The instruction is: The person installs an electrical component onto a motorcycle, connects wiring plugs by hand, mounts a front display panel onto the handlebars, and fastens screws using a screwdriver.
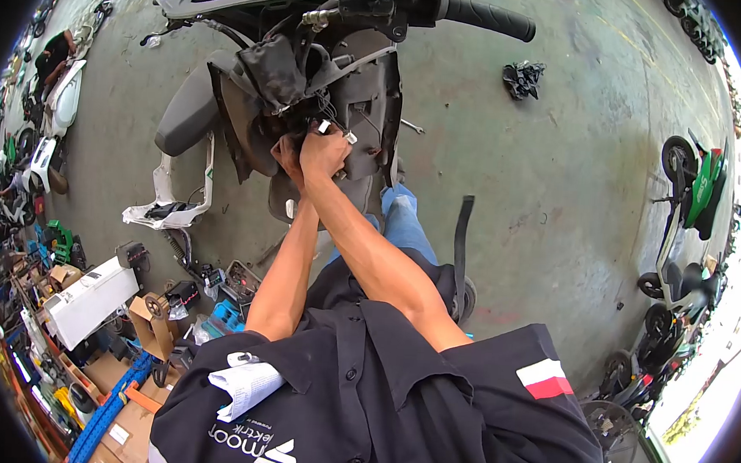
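Observation:
A partly stripped scooter (300,66) stands in front of me, its dark inner panels and wiring exposed. My right hand (324,152) is at the wiring in the middle of its front, fingers closed around something at the cables. A white connector (324,127) shows at its fingertips, and another white connector (352,138) sits just beside it. My left hand (288,157) is tucked in close to the right one, its fingers curled and partly hidden; what it grips cannot be made out. Thin dark wires (325,106) run down to the hands.
The handlebar grip (489,18) sticks out above right. A wrench (412,127) and a crumpled black bag (522,79) lie on the floor. A white body panel (168,206) is at left, near boxes (151,324) and parts. A green scooter (702,188) stands right; a person (55,55) is far left.

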Demonstrator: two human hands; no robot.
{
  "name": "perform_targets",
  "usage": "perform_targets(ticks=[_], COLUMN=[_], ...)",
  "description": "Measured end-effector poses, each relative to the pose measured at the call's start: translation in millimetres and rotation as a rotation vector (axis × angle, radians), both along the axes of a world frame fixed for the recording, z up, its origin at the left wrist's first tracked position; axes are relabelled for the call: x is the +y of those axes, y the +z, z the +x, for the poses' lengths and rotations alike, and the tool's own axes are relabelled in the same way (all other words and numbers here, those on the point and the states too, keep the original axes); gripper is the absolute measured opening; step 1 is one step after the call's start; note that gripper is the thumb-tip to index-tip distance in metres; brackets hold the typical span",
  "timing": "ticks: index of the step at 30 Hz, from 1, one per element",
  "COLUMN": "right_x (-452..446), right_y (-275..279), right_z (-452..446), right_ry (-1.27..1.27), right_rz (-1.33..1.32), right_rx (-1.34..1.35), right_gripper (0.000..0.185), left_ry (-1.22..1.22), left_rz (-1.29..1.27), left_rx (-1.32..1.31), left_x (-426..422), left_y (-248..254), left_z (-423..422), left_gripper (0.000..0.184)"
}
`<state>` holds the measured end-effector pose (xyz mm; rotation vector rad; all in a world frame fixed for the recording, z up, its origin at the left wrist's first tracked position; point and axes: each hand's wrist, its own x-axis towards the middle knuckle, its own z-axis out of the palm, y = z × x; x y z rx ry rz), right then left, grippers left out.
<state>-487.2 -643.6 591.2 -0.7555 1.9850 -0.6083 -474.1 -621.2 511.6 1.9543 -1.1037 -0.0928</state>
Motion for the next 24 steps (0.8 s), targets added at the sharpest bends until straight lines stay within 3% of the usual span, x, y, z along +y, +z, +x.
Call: perform_targets(ticks=[2, 10, 14, 24], right_x=[5, -1, 1, -6], right_y=[-16, 12, 7, -2], right_z=[6, -8, 3, 5], right_ry=[-0.005, -0.035, -0.067, -0.121], right_rz=[-0.02, -0.045, -0.02, 0.003], right_rx=[-0.011, -0.047, 0.079, -0.04], right_gripper=[0.032, 0.044, 0.042, 0.035], left_ry=[-0.012, -0.034, -0.043, -0.033], left_rz=[0.014, 0.046, 0.055, 0.047], left_rx=[-0.001, -0.003, 0.008, 0.019], left_x=[1, 8, 11, 12], left_y=[1, 7, 13, 14], left_z=[1, 16, 20, 14], left_gripper=[0.031, 0.034, 0.035, 0.038])
